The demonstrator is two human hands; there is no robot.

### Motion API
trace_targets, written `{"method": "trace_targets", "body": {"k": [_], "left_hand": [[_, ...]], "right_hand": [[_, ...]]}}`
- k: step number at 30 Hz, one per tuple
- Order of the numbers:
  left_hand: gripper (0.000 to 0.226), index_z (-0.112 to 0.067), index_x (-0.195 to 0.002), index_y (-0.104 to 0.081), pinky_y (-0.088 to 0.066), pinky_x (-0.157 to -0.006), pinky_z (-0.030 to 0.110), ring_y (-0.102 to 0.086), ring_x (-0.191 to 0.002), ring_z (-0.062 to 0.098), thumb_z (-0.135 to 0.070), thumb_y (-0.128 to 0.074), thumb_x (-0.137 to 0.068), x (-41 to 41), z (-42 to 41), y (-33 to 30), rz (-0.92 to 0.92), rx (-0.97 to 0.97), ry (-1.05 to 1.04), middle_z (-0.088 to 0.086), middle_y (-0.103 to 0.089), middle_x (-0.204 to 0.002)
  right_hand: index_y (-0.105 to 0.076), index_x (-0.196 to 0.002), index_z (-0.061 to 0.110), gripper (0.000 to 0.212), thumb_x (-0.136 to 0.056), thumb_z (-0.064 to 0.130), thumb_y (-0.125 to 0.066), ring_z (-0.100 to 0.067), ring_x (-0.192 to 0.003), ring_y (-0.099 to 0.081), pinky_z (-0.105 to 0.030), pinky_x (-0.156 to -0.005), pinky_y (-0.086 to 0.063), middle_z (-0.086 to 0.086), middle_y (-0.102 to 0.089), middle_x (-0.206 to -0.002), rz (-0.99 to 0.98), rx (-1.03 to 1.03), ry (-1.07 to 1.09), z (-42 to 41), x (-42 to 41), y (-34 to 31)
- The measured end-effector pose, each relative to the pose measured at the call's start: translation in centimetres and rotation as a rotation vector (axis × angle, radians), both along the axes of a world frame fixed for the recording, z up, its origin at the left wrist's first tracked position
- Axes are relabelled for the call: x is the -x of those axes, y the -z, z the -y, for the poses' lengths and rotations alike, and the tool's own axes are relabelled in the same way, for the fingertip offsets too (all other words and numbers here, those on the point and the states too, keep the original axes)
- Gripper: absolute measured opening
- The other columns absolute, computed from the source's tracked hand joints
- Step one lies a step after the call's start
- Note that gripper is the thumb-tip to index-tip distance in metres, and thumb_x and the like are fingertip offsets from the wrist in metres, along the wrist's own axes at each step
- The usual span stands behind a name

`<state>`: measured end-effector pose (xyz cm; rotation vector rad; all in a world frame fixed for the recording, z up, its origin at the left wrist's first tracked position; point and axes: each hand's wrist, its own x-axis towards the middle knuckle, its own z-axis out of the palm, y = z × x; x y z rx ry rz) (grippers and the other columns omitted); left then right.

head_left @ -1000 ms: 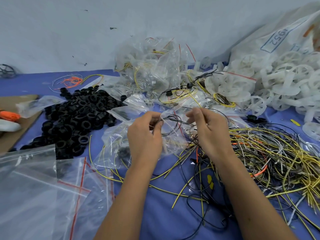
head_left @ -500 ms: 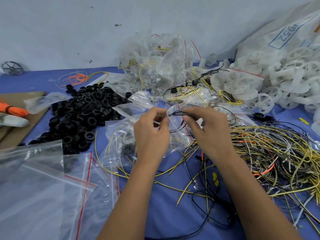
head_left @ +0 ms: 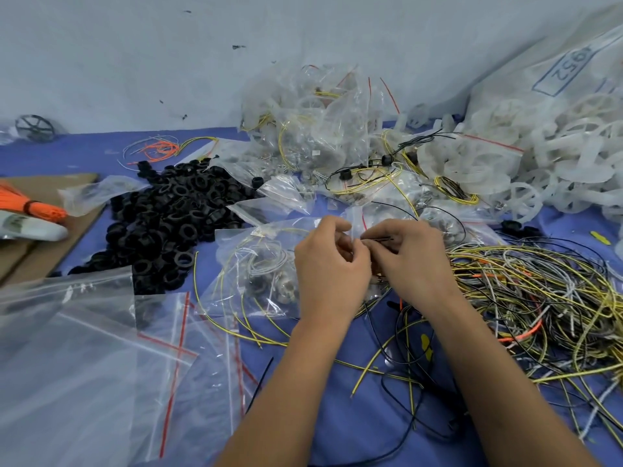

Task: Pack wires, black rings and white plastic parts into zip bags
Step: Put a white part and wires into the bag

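The left hand (head_left: 328, 264) pinches the mouth of a clear plastic zip bag (head_left: 256, 264) mid-table; the right hand (head_left: 409, 261) pinches thin black wire (head_left: 379, 238) at the opening, probably feeding it inside; sealing likely follows.

Both hands meet over a clear zip bag (head_left: 256, 264): the left hand (head_left: 328, 267) pinches its edge, the right hand (head_left: 409, 261) pinches a thin black wire (head_left: 379, 238) beside it. Black rings (head_left: 168, 217) lie piled to the left.

Two hands: left hand (head_left: 328, 267), right hand (head_left: 409, 261). One heap of black rings (head_left: 168, 227), one tangle of wires (head_left: 532, 298), one dark spoked wheel (head_left: 34, 128); individual pieces too many to count.
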<state>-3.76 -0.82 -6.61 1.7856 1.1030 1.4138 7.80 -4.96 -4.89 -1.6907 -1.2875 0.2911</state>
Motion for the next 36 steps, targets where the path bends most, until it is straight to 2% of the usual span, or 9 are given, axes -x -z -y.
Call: {"method": "trace_targets", "body": {"k": [5,10,15,19,22,25,28,31,36], "left_hand": [[0.015,-0.017,-0.095,-0.067,-0.053,-0.06,0.033,-0.061,-0.063,0.009,-0.011,-0.069,-0.082,0.2,0.6,-1.0,0.106,-0.209,0.005,-0.01,-0.062,-0.07],[0.015,-0.008,-0.092,-0.068,-0.048,-0.062,0.027,-0.058,-0.07,0.013,0.001,-0.071,-0.08,-0.3,2.0,-1.1,0.085,-0.433,0.071,-0.003,-0.062,-0.078],[0.021,-0.009,-0.09,-0.068,-0.042,-0.066,0.014,-0.054,-0.072,0.007,0.005,-0.073,-0.076,-0.5,2.4,-0.9,0.072,-0.471,0.073,-0.004,-0.061,-0.078],[0.019,-0.009,-0.089,-0.068,-0.04,-0.067,0.012,-0.052,-0.07,0.004,0.004,-0.072,-0.075,-0.6,2.2,-0.6,0.089,-0.437,0.057,-0.006,-0.06,-0.077],[0.014,-0.011,-0.091,-0.068,-0.041,-0.066,0.012,-0.053,-0.07,0.003,-0.003,-0.071,-0.08,-0.6,1.8,-0.4,0.086,-0.401,0.037,-0.007,-0.06,-0.078],[0.009,-0.015,-0.091,-0.068,-0.048,-0.066,0.019,-0.058,-0.07,0.005,-0.011,-0.067,-0.083,-0.5,1.1,-0.1,0.072,-0.301,0.002,-0.008,-0.063,-0.077],[0.007,-0.019,-0.088,-0.067,-0.053,-0.067,0.033,-0.063,-0.068,0.01,-0.015,-0.064,-0.084,-0.5,0.3,0.4,0.063,-0.112,-0.02,-0.009,-0.065,-0.073],[0.01,-0.02,-0.086,-0.068,-0.049,-0.064,0.023,-0.062,-0.065,0.006,-0.01,-0.067,-0.085,-0.3,-0.6,1.0,0.071,0.045,-0.047,-0.011,-0.064,-0.068],[0.014,-0.024,-0.085,-0.068,-0.043,-0.057,0.012,-0.061,-0.063,0.004,-0.01,-0.069,-0.086,-0.1,-1.1,1.0,0.101,0.11,-0.055,-0.01,-0.064,-0.066]], "right_hand": [[-0.075,-0.086,0.006,0.01,-0.093,0.004,-0.069,-0.027,-0.067,-0.071,-0.038,-0.062,-0.057,-0.016,-0.075,-0.077,-0.38,-0.092,-0.172,0.2,0.5,-0.6],[-0.051,-0.052,0.015,0.045,-0.092,-0.007,-0.052,0.001,-0.046,-0.043,-0.016,-0.046,-0.036,0.012,-0.05,-0.049,-0.431,-0.039,-0.34,0.6,1.0,-0.3],[-0.047,-0.072,0.013,0.044,-0.096,-0.022,-0.033,0.007,-0.051,-0.049,-0.006,-0.052,-0.039,0.015,-0.054,-0.056,-0.389,0.064,-0.493,0.9,1.8,-0.5],[-0.053,-0.071,0.024,0.043,-0.095,-0.01,-0.043,0.006,-0.052,-0.048,-0.012,-0.053,-0.042,0.02,-0.054,-0.052,-0.271,0.095,-0.398,0.6,2.3,-0.2],[-0.054,-0.064,0.036,0.021,-0.08,0.023,-0.05,-0.003,-0.059,-0.046,-0.035,-0.055,-0.045,0.014,-0.054,-0.055,0.19,0.204,-0.237,0.5,1.3,-0.2],[-0.051,-0.066,0.031,0.014,-0.08,0.03,-0.053,-0.02,-0.062,-0.055,-0.029,-0.048,-0.031,0.008,-0.05,-0.057,0.473,0.265,-0.083,0.5,0.5,-0.2],[-0.064,-0.082,0.026,0.021,-0.094,0.04,-0.056,-0.027,-0.078,-0.065,-0.03,-0.053,-0.039,0.004,-0.065,-0.071,0.517,0.296,0.065,0.2,0.4,0.0],[-0.07,-0.101,0.026,0.029,-0.101,0.047,-0.049,-0.028,-0.089,-0.067,-0.036,-0.07,-0.052,-0.002,-0.073,-0.088,0.514,0.316,0.151,0.1,0.2,0.2],[-0.072,-0.099,0.022,0.016,-0.097,0.033,-0.061,-0.02,-0.069,-0.066,-0.035,-0.069,-0.056,0.002,-0.071,-0.074,0.336,0.087,0.296,0.4,-1.1,-0.6]]}}
